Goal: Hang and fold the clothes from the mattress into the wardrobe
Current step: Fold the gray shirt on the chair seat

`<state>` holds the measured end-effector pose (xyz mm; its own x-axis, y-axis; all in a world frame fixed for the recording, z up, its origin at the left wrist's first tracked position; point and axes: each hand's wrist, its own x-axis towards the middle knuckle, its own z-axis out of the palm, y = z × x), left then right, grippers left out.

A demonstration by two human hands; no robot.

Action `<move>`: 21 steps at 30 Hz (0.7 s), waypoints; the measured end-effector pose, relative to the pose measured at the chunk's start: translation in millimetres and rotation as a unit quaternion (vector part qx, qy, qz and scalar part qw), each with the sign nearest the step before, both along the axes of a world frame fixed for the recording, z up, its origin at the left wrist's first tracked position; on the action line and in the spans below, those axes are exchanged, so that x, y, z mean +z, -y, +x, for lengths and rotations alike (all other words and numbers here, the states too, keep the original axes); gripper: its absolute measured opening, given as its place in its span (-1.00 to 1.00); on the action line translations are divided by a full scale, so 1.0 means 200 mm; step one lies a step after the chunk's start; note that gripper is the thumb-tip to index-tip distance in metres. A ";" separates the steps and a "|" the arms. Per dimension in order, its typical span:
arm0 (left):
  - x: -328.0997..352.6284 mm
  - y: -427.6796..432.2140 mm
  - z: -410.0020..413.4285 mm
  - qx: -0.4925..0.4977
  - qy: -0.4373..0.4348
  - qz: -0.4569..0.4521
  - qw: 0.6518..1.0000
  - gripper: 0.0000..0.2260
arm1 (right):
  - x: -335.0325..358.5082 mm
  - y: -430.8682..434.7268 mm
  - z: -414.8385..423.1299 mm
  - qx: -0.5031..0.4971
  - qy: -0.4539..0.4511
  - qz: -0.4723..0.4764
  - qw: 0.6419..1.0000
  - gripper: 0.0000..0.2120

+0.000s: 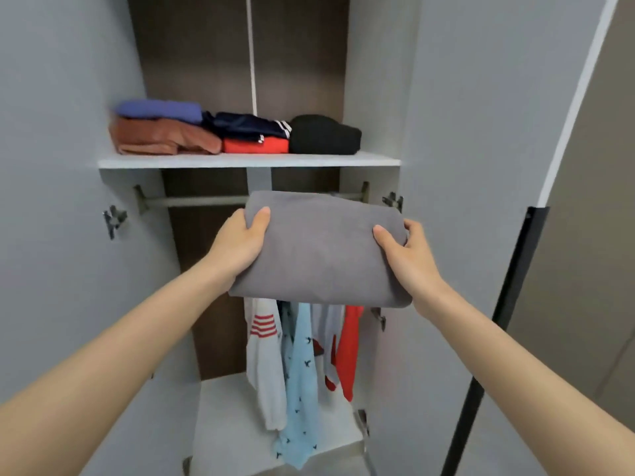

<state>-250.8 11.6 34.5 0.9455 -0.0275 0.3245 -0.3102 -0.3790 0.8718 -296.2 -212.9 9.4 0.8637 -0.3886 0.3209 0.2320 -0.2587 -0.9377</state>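
Just below the wardrobe shelf [247, 162], gripping a folded grey garment [321, 249] from both ends, left hand [240, 247] and right hand [410, 259], thumbs on top, fingers underneath.

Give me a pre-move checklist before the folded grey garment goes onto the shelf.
1. Both hands gripping: ok. Left hand and right hand hold opposite ends of the grey garment.
2. Garment folded: ok, compact bundle.
3. Wardrobe doors open: ok.
4. Free spot on shelf: not ok. The folded clothes span almost its full width; it would have to be stacked on top.
5. Garment lifted to shelf height: not ok, it sits below.
6. Space behind the piles: cannot tell.
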 end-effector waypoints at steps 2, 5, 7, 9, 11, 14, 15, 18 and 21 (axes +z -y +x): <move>0.12 -0.01 0.15 0.017 0.012 -0.011 1.000 -0.66 | 0.14 0.00 0.18 0.009 0.023 -0.010 1.000 -0.54; 0.29 -0.01 0.37 0.040 0.035 -0.017 0.998 -0.62 | 0.34 0.01 0.46 0.028 0.057 -0.015 0.998 -0.55; 0.41 -0.01 0.52 0.056 0.053 -0.014 0.997 -0.62 | 0.46 0.01 0.64 0.040 0.069 -0.016 0.997 -0.55; 0.53 -0.01 0.66 0.073 0.071 -0.003 0.995 -0.61 | 0.57 0.01 0.82 0.047 0.081 -0.016 0.995 -0.55; 0.64 -0.01 0.80 0.099 0.086 0.015 0.991 -0.60 | 0.67 0.00 0.98 0.052 0.092 -0.019 0.994 -0.55; 0.76 -0.05 1.04 0.121 0.083 0.015 0.989 -0.58 | 0.80 -0.03 1.24 0.055 0.091 -0.036 0.994 -0.58; 0.78 -0.08 1.12 0.128 0.078 0.010 0.989 -0.58 | 0.84 -0.05 1.32 0.060 0.088 -0.042 0.993 -0.58; 0.86 -0.16 1.37 0.144 0.071 -0.012 0.987 -0.57 | 0.94 -0.13 1.57 0.077 0.080 -0.054 0.992 -0.59; 0.93 -0.25 1.61 0.138 0.071 -0.029 0.987 -0.57 | 1.02 -0.21 1.80 0.081 0.088 -0.060 0.991 -0.57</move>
<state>70.9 62.2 220.6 0.8595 0.2472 0.4473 -0.3222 -0.4174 0.8497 64.5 -171.4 214.0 0.8381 -0.1996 0.5076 0.4364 -0.3129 -0.8436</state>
